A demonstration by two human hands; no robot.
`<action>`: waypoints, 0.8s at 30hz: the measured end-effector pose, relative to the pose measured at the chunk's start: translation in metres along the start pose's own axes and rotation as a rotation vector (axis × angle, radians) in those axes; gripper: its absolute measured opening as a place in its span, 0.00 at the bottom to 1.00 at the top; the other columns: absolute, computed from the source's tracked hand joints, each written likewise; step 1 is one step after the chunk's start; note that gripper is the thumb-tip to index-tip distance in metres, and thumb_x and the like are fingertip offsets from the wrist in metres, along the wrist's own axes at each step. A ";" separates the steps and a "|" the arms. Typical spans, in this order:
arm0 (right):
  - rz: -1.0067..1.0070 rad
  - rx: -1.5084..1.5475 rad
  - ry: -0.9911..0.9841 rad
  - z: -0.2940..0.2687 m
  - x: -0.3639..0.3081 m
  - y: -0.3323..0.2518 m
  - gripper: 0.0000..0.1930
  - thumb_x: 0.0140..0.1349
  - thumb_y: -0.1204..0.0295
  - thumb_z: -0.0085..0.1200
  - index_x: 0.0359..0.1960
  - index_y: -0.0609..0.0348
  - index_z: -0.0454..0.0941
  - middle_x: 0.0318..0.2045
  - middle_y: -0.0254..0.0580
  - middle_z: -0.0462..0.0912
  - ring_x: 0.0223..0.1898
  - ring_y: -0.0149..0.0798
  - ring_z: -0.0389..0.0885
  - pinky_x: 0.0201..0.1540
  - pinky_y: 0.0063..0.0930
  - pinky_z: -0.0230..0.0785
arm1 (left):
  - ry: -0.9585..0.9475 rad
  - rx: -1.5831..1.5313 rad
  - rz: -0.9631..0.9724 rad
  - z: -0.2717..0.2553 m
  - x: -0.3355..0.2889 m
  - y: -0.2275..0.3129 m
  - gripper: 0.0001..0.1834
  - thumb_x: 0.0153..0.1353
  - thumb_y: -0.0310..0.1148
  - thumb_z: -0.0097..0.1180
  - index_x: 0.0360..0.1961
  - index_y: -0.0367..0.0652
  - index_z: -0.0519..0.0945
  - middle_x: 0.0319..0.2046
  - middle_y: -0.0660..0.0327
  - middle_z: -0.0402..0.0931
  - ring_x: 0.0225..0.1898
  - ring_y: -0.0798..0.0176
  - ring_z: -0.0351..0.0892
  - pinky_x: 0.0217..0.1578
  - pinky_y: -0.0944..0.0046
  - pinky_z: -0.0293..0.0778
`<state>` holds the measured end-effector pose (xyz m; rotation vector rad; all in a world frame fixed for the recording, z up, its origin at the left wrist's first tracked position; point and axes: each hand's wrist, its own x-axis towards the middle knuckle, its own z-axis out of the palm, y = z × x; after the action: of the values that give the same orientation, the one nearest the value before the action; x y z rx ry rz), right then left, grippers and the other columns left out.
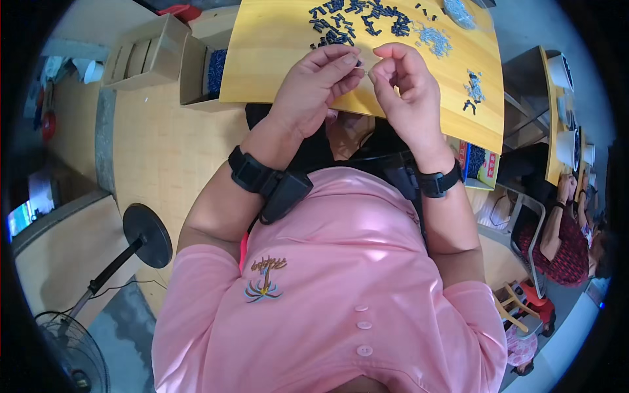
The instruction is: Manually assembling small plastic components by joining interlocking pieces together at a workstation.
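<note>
My left hand (321, 82) is closed, its thumb and forefinger pinching a small dark piece (358, 64) above the table's near edge. My right hand (409, 85) is raised close beside it, thumb and fingertips pressed together. Whatever sits between those right fingertips is too small to make out. Beyond both hands, many small black parts (337, 29) lie scattered on the yellow wooden table (262, 59). Next to them is a heap of small clear parts (434, 40). A smaller pile of clear pieces (474, 84) lies to the right, with a few black parts (470, 106) beside it.
A clear bag of small parts (460, 13) rests at the table's far right. Cardboard boxes stand at the left, one (194, 72) holding dark parts. Another box (488, 167) sits below the right edge. A fan (72, 347) stands lower left. Other people sit at the right.
</note>
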<state>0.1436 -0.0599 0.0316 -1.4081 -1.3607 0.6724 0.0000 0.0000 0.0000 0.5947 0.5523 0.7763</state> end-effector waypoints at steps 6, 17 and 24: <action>0.018 0.008 0.057 0.000 -0.002 0.004 0.13 0.53 0.82 0.51 0.41 0.61 0.71 0.22 0.30 0.74 0.23 0.21 0.71 0.27 0.14 0.64 | 0.021 0.063 -0.033 0.004 -0.003 -0.003 0.11 0.58 0.28 0.55 0.43 0.38 0.76 0.31 0.64 0.76 0.28 0.73 0.73 0.32 0.75 0.72; 0.042 -0.036 0.001 -0.006 -0.001 0.003 0.13 0.52 0.83 0.50 0.40 0.61 0.72 0.20 0.31 0.73 0.22 0.22 0.71 0.26 0.15 0.64 | 0.035 0.345 -0.041 0.002 -0.006 -0.002 0.12 0.56 0.28 0.58 0.41 0.36 0.77 0.31 0.62 0.77 0.31 0.72 0.77 0.34 0.73 0.76; 0.032 -0.217 -0.182 -0.016 0.008 -0.006 0.13 0.51 0.83 0.49 0.39 0.61 0.73 0.17 0.36 0.70 0.19 0.28 0.69 0.24 0.20 0.63 | -0.037 0.550 -0.133 -0.001 -0.004 -0.004 0.12 0.57 0.28 0.57 0.41 0.33 0.77 0.31 0.60 0.77 0.30 0.71 0.78 0.35 0.72 0.77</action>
<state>0.1569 -0.0579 0.0443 -1.5731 -1.5949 0.7045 -0.0012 -0.0045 -0.0024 1.0647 0.7701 0.4819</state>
